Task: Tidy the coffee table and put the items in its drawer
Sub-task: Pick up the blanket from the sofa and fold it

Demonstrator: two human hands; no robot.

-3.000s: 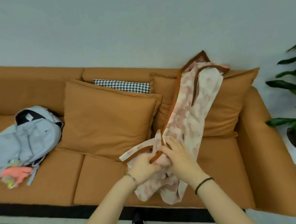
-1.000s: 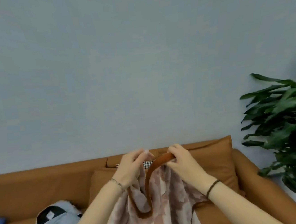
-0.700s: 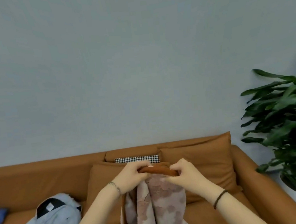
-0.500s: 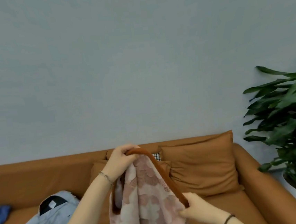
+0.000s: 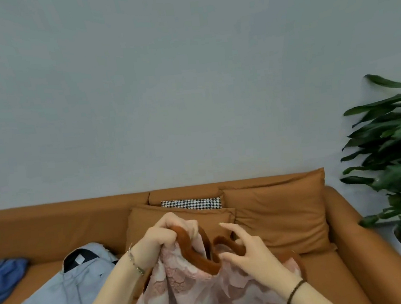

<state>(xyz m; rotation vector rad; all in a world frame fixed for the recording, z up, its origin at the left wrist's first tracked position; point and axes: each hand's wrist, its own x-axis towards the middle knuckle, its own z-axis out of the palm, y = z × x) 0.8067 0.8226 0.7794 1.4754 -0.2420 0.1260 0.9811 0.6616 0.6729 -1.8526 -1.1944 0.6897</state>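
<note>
At the sofa's point(image 5: 42, 223) left end a blue cloth point(image 5: 3, 276) is seen on the seat, with a light-blue bag point(image 5: 61, 292) beside it toward the sofa's middle. In front of the sofa's middle a pink blanket point(image 5: 195, 287) is held up, its brown trim gripped in the curled fingers of the left hand point(image 5: 163, 238). The right hand point(image 5: 251, 254) is set against the trim, thumb touching, fingers spread and half bent; whether it is actually held cannot be told. A plant point(image 5: 396, 157) is seen past the sofa's right arm.

The person is wearing a thin silver bracelet point(image 5: 134, 262) below the left hand point(image 5: 162, 238) and a dark cord band point(image 5: 295, 289) below the right hand point(image 5: 251, 254), forearms bare.
</note>
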